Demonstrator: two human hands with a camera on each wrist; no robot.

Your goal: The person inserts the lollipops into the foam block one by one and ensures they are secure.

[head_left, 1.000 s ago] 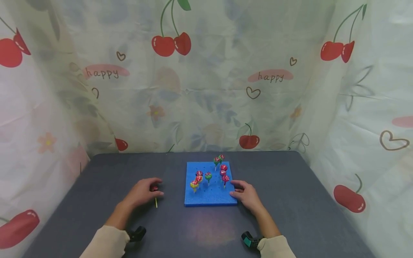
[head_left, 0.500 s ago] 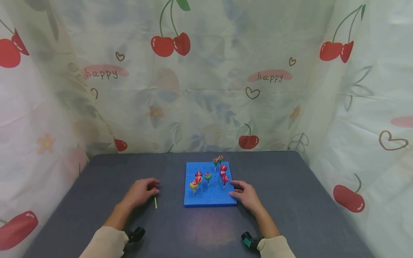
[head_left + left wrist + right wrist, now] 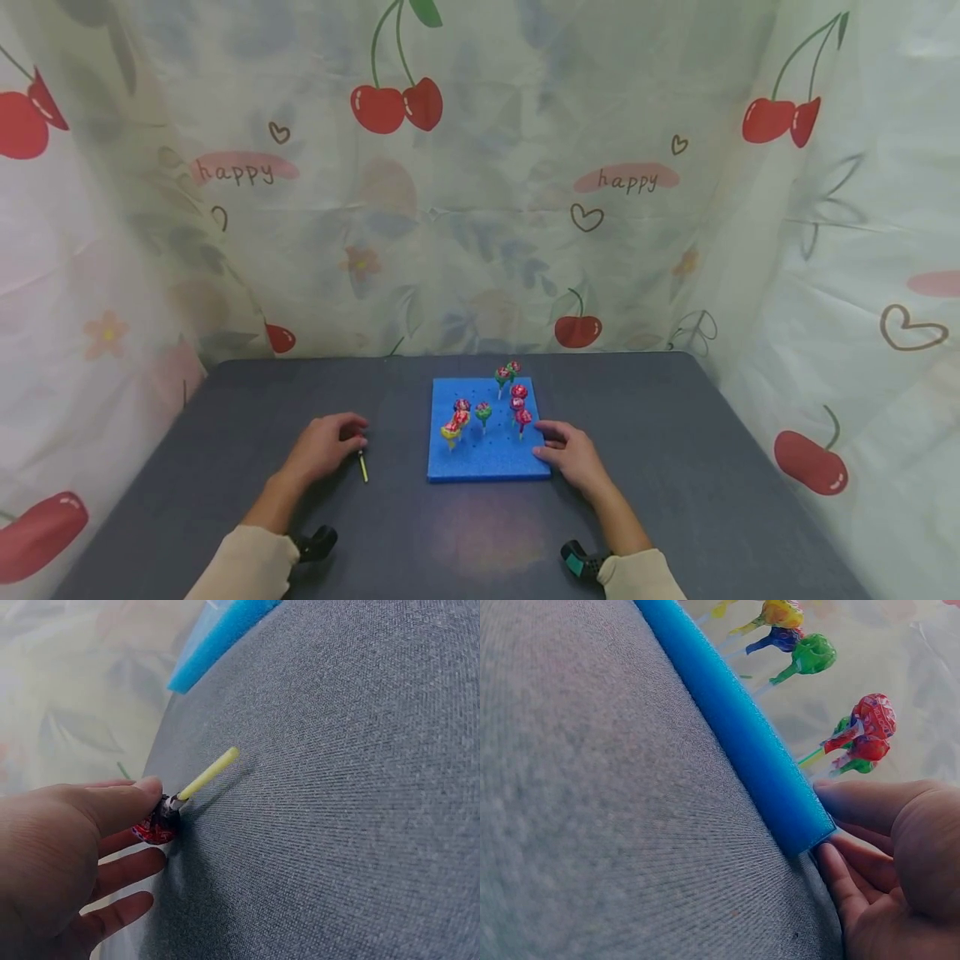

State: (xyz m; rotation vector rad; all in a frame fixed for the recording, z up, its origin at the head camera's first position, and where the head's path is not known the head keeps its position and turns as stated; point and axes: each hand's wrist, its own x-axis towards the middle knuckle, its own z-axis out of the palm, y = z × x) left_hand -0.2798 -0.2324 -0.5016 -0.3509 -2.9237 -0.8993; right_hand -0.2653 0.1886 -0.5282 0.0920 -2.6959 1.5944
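Note:
In the left wrist view my left hand (image 3: 67, 847) pinches the dark red wrapped head of a lollipop (image 3: 159, 823) between thumb and index finger, low over the table. Its yellow stick (image 3: 210, 772) points away from the hand; in the head view my fingers hide the candy. My right hand (image 3: 573, 454) holds the right edge of a blue foam board (image 3: 491, 462), thumb on the upper side and fingers against the edge, as the right wrist view shows. Several wrapped lollipops stand upright in the board, among them a yellow one (image 3: 451, 432) and a green one (image 3: 483, 412).
The board lies flat on a dark grey table (image 3: 480, 533), with small holes in its top. A printed curtain (image 3: 480, 250) closes off the back and both sides. Black devices are strapped at the left wrist (image 3: 318, 544) and right wrist (image 3: 581, 560).
My left hand has shifted slightly left with the lollipop, and the candy head has gone from sight behind the fingers in the head view. The right hand and board stay put.

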